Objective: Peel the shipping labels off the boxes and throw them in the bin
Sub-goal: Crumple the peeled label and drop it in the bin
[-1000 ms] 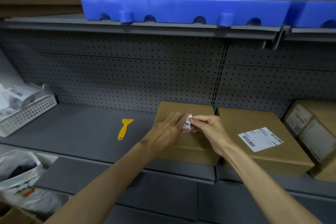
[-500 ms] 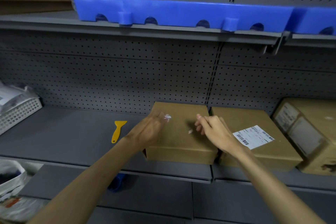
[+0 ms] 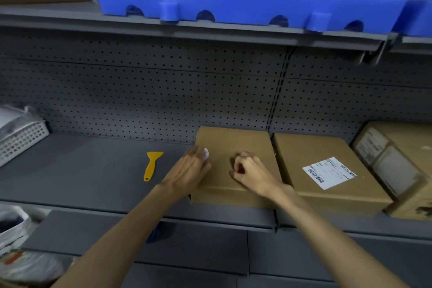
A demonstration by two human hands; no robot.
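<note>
We look down on a grey shelf (image 3: 93, 170) backed by pegboard. Two flat boxes sit side by side on it. The left box (image 3: 233, 142) has a bare top. The right box (image 3: 327, 147) just beside it carries a white label (image 3: 329, 172) stuck flat on its lid, barcodes showing.

Left hand (image 3: 189, 170) lies at the left box's left edge, back of the hand up. Its grip is pinched on a small white scrap (image 3: 206, 154), which pokes out past the fingertips over the box top. We take the scrap for crumpled label paper; it is too small and blurred to read.

Right hand (image 3: 250, 170) rests on the top of the left box, fingers curled in toward the palm. We cannot tell whether its grip has anything in it; nothing shows between the fingers. The two hands are apart, bare cardboard between them.

A yellow scraper (image 3: 151, 166) lies on the shelf left of the left hand, handle toward us, untouched. A third box (image 3: 402, 170) stands at the far right, pale panels on its side. A white basket (image 3: 21, 142) sits at the far left of the shelf. Below left, a white bag (image 3: 14, 224) shows at the frame edge. On the upper shelf, a long blue tray (image 3: 245, 4).
</note>
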